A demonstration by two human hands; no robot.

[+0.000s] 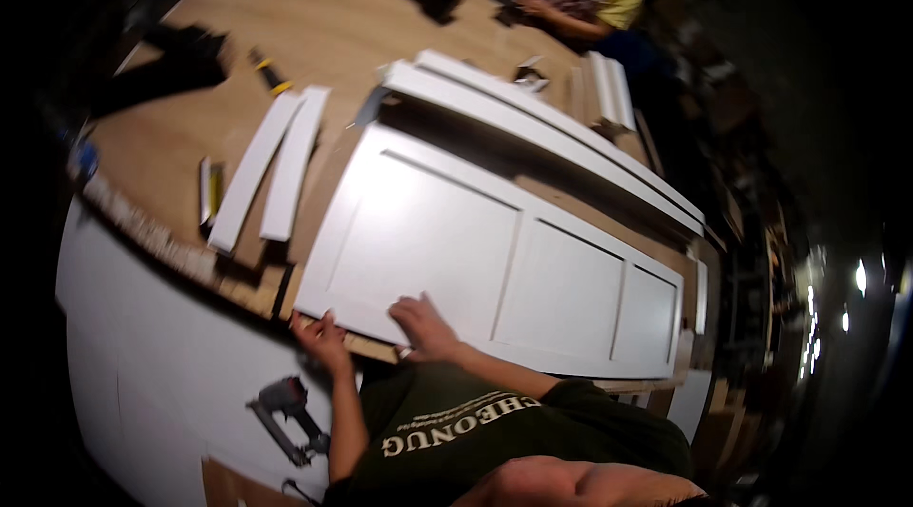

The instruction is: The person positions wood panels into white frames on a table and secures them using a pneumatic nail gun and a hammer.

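Note:
A large white panel [428, 222] with three recessed fields lies across the wooden workbench. At its near left corner is my left hand [323, 341], finger and thumb apart at the edge. My right hand [424, 328] rests on the panel's near border, open, with the fingers spread. Below my left hand, a dark nail gun [288, 417] lies on a white sheet [162, 345]. Two white strips [271, 169] lie left of the panel.
Long white boards [542, 141] lie along the panel's far side. A yellow-and-black hand tool [270, 71] and dark pieces [181, 69] are on the bench [314, 17]. Across it a person in a yellow shirt [620, 5] handles something blurred. More white boards [611, 90] stand near that person.

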